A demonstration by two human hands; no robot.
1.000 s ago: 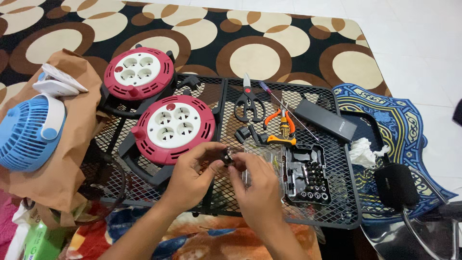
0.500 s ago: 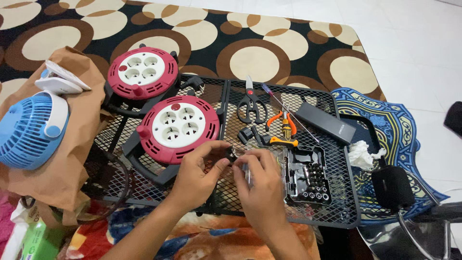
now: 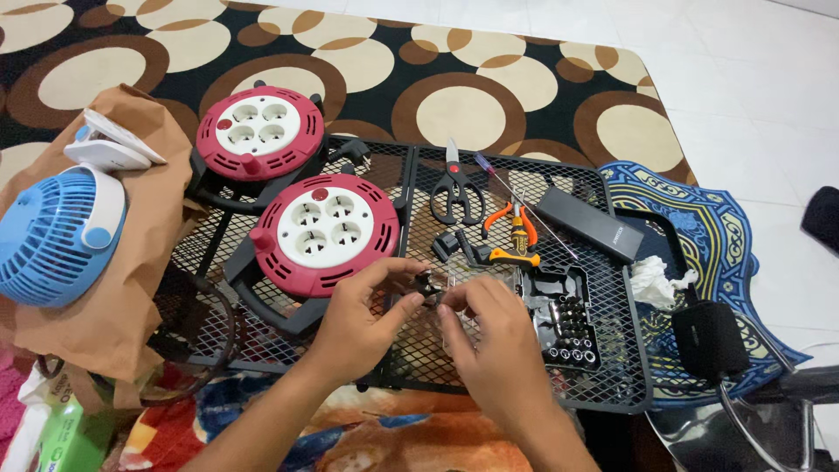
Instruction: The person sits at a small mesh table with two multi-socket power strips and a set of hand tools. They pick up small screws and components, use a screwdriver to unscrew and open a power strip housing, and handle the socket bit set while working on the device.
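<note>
one head-worn view looks steeply down, close over the black mesh table [image 3: 516, 393].

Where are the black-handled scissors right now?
In the head view, the black-handled scissors lie on the black wire-mesh rack, toward its far edge, right of the nearer red-and-white cable reel and left of the orange-handled pliers.

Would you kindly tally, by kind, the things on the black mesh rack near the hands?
Red cable reels: 2
Scissors: 1
Orange-handled pliers: 1
Bit set case: 1
Flat black box: 1
Small black part held in both hands' fingers: 1
Total: 7
</note>
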